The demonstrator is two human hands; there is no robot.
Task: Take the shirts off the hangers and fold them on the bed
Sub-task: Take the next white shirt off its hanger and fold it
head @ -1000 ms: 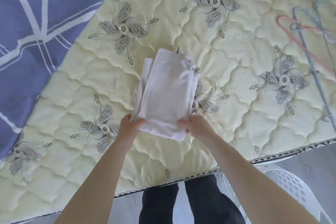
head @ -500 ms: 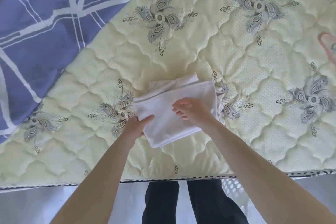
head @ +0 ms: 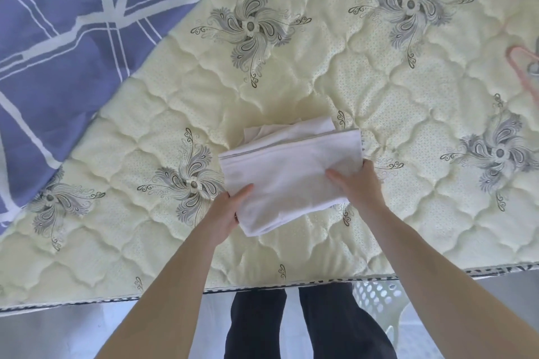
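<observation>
Folded white cotton shirt [head: 288, 172] lies on the cream quilted bed [head: 291, 81], left hand [head: 226, 210] and right hand [head: 357, 186] each pinching an edge; this one looks nearly finished, bare pink hanger [head: 522, 67] well apart

The shirt [head: 288, 178] between the fingers [head: 242, 192] is plain white. Around them the bed [head: 320, 81] is pale yellow, quilted, with grey paisley pinwheels. Far left of them lies a violet-blue cover [head: 58, 23] with white lines, and far right a pink hanger [head: 517, 73].

Pink hanger [head: 520, 76] runs off the right edge.
</observation>
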